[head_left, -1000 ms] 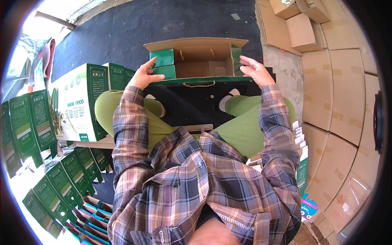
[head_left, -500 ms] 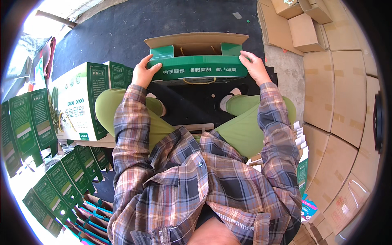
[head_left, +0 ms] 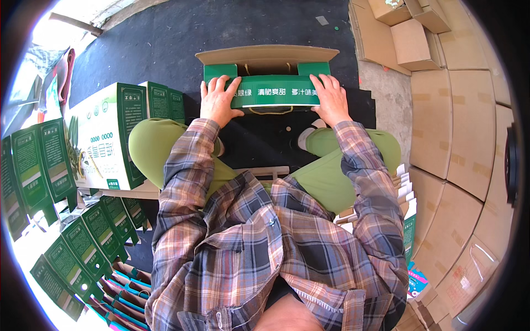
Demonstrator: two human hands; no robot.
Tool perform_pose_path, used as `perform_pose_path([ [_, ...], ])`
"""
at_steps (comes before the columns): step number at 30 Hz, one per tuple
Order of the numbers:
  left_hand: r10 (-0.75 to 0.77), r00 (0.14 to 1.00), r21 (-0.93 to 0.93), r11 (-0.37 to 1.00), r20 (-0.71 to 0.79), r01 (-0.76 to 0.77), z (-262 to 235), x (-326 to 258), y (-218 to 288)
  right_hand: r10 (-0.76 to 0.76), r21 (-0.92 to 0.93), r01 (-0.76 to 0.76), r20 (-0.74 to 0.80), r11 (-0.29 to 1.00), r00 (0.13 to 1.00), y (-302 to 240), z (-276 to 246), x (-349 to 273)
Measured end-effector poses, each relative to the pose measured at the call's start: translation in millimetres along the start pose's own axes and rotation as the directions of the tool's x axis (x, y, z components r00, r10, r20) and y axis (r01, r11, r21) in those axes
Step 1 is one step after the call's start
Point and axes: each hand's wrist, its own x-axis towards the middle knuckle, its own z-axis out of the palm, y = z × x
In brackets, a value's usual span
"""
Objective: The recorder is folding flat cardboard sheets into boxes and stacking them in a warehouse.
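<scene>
A green cardboard gift box (head_left: 279, 98) with white lettering stands between my feet, its near green flap facing up toward me. The far flap (head_left: 268, 53), bare brown inside, stands up at the back. Small green side flaps (head_left: 313, 69) are folded in at both ends, and a yellow cord handle (head_left: 270, 112) hangs at the near side. My left hand (head_left: 220, 102) grips the left end of the near flap, fingers on top and thumb by its lower edge. My right hand (head_left: 332, 101) grips the right end, its fingers bent over it and its thumb mostly hidden.
White-and-green boxes (head_left: 99, 140) stand at my left, with rows of green flattened cartons (head_left: 88, 243) nearer me. Brown cartons (head_left: 430, 121) are stacked along the right, with an opened one (head_left: 414, 44) at the far right. Dark matting (head_left: 221, 25) covers the floor ahead.
Both hands have shifted inward from the box's end corners onto the near flap, their fingers now over its top. That flap is tipped further, its lower edge toward me.
</scene>
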Motion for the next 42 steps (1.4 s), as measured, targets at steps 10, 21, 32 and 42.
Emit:
perform_pose_path([
  [10, -0.018, 0.998, -0.017, 1.0, 0.052, 0.019, -3.1, 0.6, -4.6, -0.096, 0.077, 0.098, -0.035, 0.992, 0.995, 4.4, 4.9, 3.7],
  [21, -0.017, 0.995, -0.076, 0.997, 0.103, 0.025, 4.0, 4.7, -6.4, -0.118, 0.118, 0.111, 0.047, 0.987, 0.992, 10.6, 6.3, 4.8],
  [32, 0.166, 0.986, -0.087, 0.982, -0.019, -0.168, 14.5, 2.2, -1.4, -0.014, 0.001, 0.014, 0.13, 1.0, 0.991, -18.5, 16.2, 5.6],
  [42, 0.053, 0.996, -0.237, 0.971, 0.069, -0.035, -11.5, -7.2, -3.5, -0.006, 0.3, 0.039, -0.109, 0.953, 0.994, 26.9, 3.5, 10.8],
])
